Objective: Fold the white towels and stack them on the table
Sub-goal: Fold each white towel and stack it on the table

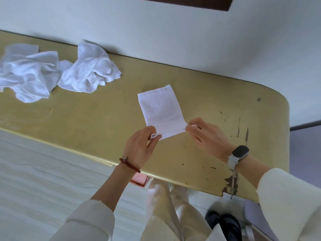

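Crumpled towels (52, 72) far left; bare table (217, 94) right.

A long yellowish desk (90, 119) with a rounded end is set against a pale wall (156, 32). Its top is scratched, and the paint is chipped at the near edge, below and right of the fingers. A dark panel (191, 2) is seen high on the wall. Pale, wood-grained floor (34, 180) is seen below the desk.
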Available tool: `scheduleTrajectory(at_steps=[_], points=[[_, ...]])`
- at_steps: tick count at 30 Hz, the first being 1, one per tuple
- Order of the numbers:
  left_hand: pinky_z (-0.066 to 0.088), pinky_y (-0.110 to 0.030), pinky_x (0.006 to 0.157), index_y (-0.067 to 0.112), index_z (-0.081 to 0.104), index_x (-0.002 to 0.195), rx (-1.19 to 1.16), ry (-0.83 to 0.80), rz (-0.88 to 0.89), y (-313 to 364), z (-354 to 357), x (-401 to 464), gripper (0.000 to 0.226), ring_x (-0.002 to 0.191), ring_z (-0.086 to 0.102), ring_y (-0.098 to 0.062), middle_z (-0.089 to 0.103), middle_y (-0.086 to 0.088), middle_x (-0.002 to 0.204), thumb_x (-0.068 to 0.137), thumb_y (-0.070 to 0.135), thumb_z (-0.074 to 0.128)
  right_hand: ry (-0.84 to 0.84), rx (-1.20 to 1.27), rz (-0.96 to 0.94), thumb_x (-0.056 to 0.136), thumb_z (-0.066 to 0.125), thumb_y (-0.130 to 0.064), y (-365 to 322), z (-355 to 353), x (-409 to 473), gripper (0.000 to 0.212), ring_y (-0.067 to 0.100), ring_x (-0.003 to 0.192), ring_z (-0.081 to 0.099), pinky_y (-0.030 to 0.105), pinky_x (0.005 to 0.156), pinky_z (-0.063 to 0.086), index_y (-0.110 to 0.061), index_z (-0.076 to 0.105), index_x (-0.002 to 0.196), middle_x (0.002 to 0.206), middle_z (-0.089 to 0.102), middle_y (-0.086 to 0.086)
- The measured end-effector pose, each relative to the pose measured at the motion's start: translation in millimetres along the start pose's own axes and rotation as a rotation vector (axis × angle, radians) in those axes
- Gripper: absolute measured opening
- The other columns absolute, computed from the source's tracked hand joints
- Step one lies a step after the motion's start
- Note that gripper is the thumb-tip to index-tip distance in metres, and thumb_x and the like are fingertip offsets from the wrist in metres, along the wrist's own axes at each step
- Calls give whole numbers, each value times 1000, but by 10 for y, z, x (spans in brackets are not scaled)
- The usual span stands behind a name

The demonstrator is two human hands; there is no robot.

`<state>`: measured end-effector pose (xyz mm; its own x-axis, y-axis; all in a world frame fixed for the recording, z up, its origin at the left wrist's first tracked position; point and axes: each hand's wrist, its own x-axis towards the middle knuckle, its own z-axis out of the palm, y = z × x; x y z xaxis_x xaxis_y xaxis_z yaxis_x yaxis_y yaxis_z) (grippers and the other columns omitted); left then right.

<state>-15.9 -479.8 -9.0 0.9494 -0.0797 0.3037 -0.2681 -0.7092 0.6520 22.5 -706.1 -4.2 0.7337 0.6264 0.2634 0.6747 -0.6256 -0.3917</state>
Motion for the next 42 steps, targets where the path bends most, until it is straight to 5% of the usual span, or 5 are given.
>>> scheduleTrajectory(at_steps=[15,21,27,32,42], points=[[46,-28,69,19,58,87,113,-55,232,-64,-25,-339,5,78,56,-9,71,2,79,84,22,56,-42,-151,-94,83,45,-18,-107,-34,-257,5,15,70,65,25,55,48,-16,42,86,100,71,1],[44,-12,67,16,63,92,-122,-157,-205,213,-90,-339,27,81,60,-7,68,8,84,84,38,49,-12,75,191,82,44,-24,-218,-124,-229,24,6,87,47,24,82,36,-14,50,104,91,68,1],[41,-22,53,30,49,75,-365,-93,-579,224,-83,106,12,53,51,-5,60,6,63,86,33,54,69,454,617,89,52,-8,-222,-193,184,8,0,66,51,7,60,38,-12,59,90,83,60,-1],[27,-21,45,14,52,85,-312,-5,-696,16,49,502,13,42,36,-5,43,6,51,94,22,48,109,505,707,93,42,-7,-65,26,717,22,6,89,50,3,73,34,-11,58,108,101,57,-6],[45,-34,63,10,52,104,-121,-58,-898,-370,330,660,24,71,54,-28,55,0,69,96,30,41,-52,175,771,97,37,-18,131,544,1059,25,28,97,57,38,77,45,-12,51,117,120,57,0]])
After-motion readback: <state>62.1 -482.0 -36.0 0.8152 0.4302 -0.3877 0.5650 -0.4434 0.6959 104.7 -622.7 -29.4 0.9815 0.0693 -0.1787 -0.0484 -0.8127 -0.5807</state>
